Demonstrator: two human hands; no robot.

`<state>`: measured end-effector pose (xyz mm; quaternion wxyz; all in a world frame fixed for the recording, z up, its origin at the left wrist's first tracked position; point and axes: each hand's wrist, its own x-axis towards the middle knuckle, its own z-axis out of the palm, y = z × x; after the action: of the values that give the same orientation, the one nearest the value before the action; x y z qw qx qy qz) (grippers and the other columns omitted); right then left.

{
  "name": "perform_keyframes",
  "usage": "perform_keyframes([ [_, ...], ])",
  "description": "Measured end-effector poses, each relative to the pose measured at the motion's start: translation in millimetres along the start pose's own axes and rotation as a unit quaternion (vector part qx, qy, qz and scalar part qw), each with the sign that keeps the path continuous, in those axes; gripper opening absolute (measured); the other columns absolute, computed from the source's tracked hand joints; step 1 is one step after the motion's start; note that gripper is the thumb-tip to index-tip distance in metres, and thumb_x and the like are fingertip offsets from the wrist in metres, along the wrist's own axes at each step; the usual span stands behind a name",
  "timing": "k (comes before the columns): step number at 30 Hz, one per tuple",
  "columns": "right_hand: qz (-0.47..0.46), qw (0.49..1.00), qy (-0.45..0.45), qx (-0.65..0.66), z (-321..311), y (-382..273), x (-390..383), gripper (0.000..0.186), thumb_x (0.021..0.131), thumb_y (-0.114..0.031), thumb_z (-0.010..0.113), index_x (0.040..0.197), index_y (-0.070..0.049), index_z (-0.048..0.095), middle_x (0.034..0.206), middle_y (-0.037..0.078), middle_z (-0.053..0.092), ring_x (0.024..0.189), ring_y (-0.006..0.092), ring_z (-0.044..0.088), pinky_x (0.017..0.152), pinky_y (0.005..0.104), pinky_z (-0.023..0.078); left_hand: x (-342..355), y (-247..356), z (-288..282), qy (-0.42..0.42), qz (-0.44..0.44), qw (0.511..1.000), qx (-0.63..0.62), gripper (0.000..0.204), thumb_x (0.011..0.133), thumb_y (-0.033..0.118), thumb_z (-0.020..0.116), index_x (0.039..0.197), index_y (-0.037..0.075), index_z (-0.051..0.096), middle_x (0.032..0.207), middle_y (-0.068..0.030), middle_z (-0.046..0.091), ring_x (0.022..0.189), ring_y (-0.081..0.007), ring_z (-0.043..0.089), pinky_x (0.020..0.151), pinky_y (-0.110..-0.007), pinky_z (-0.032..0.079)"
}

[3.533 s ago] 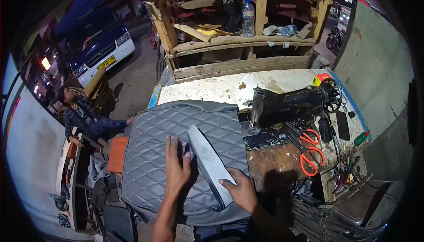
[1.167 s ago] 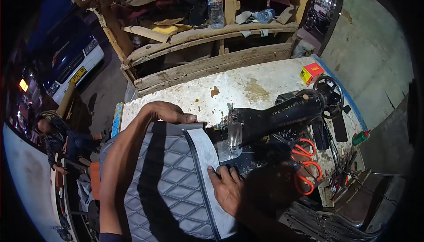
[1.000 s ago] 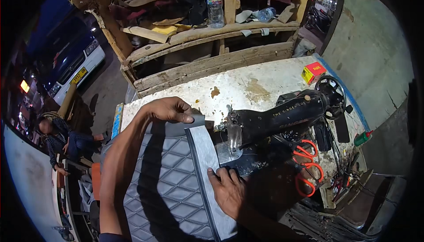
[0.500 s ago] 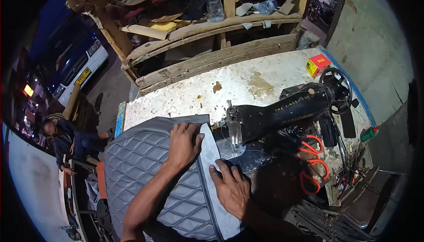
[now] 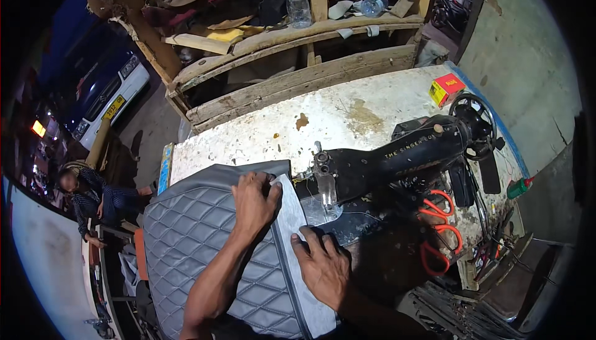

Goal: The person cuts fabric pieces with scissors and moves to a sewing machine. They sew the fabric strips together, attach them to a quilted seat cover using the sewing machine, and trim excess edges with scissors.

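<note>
At the left, our dark grey, diamond-quilted, leather-like panel (image 5: pixel 192 234) covers part of the white, stained tabletop (image 5: pixel 248 144). Our left hand (image 5: pixel 253 206) rests palm down near the panel's upper right corner, fingers bent over the top end of a long, pale grey, dark-edged strip (image 5: pixel 289 216); we cannot tell whether thumb and fingers pinch it. The strip lies along the panel's right side, slanting down toward us. Further right, our right hand (image 5: pixel 323 268) is loosely spread, its fingertips on the strip, grasping nothing that we can see. To keep the strip true, we should press evenly at both spots, keep its edge in line with the panel's border, and smooth out any puckers before shifting either hand. Beyond stands the black metal sewing machine (image 5: pixel 388 161), its bright metal plate (image 5: pixel 320 213) near the strip; orange-handled scissors (image 5: pixel 439 213) lie to the right.
</note>
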<state>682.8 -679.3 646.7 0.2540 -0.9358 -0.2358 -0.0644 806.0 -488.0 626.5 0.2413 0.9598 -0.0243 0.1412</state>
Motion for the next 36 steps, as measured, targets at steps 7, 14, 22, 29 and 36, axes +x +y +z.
perform_keyframes([
  [7,0.007,1.0,0.013,-0.009,3.7,-3.3,-0.9,0.036,0.093,-0.01,0.062,0.128,-0.007,0.068,0.131,0.01,0.06,0.103,0.0312,0.062,0.076,0.0421,0.059,0.5,0.8,-2.5,-0.013,-0.037,0.999,0.001,0.032,0.088,0.033,0.078,0.103,0.004,0.074,0.105,-0.018,0.07,0.104,-0.0385,0.061,0.087,-0.054,0.041],
  [14,0.024,0.999,-0.027,0.01,2.4,-6.5,-12.5,0.043,0.093,-0.009,0.053,0.136,-0.003,0.061,0.143,0.013,0.056,0.111,0.0343,0.058,0.09,0.0486,0.052,13.0,-6.8,3.0,-0.074,-0.053,0.996,0.02,0.038,0.087,0.038,0.08,0.103,0.004,0.074,0.102,-0.0203,0.072,0.1,-0.0421,0.066,0.08,-0.055,0.044],
  [22,-0.01,0.994,0.096,-0.042,-12.3,-43.7,-90.9,0.029,0.089,-0.009,0.065,0.116,-0.001,0.074,0.129,0.01,0.066,0.109,0.0283,0.059,0.09,0.0451,0.048,14.3,-11.0,9.4,-0.021,-0.022,0.999,0.031,0.041,0.088,0.04,0.077,0.102,0.002,0.071,0.093,-0.0218,0.072,0.091,-0.0432,0.068,0.08,-0.058,0.045],
  [29,0.006,0.989,0.149,-0.008,1.1,-43.2,-101.1,0.025,0.088,-0.01,0.068,0.111,-0.003,0.075,0.126,0.006,0.067,0.108,0.0268,0.061,0.086,0.0444,0.047,15.4,-14.3,5.8,-0.064,-0.055,0.996,-0.001,0.045,0.089,0.046,0.076,0.109,0.005,0.073,0.103,-0.0191,0.071,0.103,-0.0399,0.064,0.085,-0.057,0.042],
  [36,0.001,0.995,0.087,0.037,-16.7,-37.9,-92.4,0.022,0.085,-0.011,0.068,0.106,-0.004,0.073,0.117,0.006,0.066,0.106,0.0262,0.059,0.087,0.0441,0.047,11.3,-0.7,-1.7,-0.081,-0.063,0.995,0.007,0.044,0.089,0.042,0.077,0.11,0.004,0.073,0.105,-0.0196,0.072,0.104,-0.0396,0.064,0.084,-0.056,0.043],
])
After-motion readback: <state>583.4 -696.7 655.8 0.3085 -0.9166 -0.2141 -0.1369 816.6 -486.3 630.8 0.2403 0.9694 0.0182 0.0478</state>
